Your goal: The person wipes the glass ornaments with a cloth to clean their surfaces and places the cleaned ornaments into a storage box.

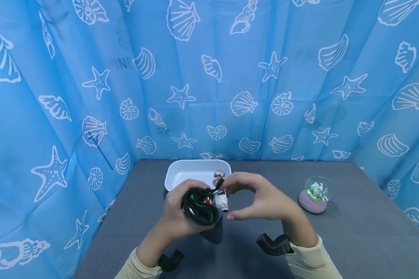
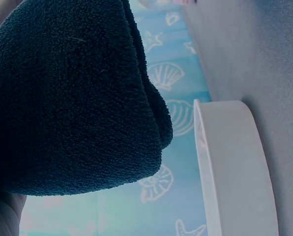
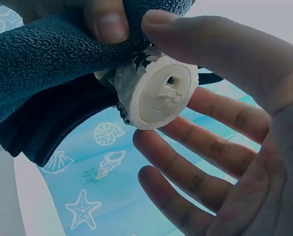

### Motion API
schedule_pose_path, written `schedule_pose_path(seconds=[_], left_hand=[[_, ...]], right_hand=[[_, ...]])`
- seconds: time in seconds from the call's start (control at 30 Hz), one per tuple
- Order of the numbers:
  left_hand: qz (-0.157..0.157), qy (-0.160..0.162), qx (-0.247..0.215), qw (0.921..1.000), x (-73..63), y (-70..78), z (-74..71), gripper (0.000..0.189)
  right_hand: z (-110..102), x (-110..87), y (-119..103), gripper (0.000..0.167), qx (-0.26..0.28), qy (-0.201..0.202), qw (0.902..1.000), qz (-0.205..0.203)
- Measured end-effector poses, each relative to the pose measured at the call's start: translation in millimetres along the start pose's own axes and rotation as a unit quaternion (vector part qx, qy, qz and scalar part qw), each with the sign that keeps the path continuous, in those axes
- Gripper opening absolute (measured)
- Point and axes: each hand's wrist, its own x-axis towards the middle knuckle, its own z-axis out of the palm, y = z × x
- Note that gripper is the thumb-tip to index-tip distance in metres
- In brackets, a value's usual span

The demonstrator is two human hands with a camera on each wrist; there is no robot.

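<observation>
**Above a grey tabletop: a rolled cloth and a white-based ornament between two hands**

Head view. The left hand curls firmly round the cloth, whose rolled end shows dark, looping folds with a green inner layer. The ornament, white with red and dark touches, protrudes from the cloth's right side, nearer the person than a smooth white tray with rounded corners. The right hand forms a wide C beside it, thumb and fingers well apart; whether they touch the ornament cannot be told here. A small domed trinket lies in the tray; a snow globe, clear dome on a mauve base, is tilted at right.

Left wrist view. The cloth fills much of the frame: dense, looped, blue-black pile with a soft, rounded edge.

Right wrist view. The ornament's underside is a cream disc with a recessed panel and a small dark opening; its scalloped rim carries black patches. The right hand's fingers spread loosely around it, without a closed grip.
</observation>
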Motion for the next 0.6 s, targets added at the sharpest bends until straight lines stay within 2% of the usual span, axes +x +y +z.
schedule_pose_path(seconds=[0.23,0.6], left_hand=[[0.002,-0.001,-0.005,1.0,0.4,0.8,-0.1,0.073],[-0.002,-0.008,0.01,0.9999,0.2,1.1,-0.3,0.074]], right_hand=[[1.3,1.6,0.3,0.053,-0.017,0.008,0.9997,-0.013],[1.2,2.3,3.7,0.056,-0.018,0.003,0.9998,0.005]])
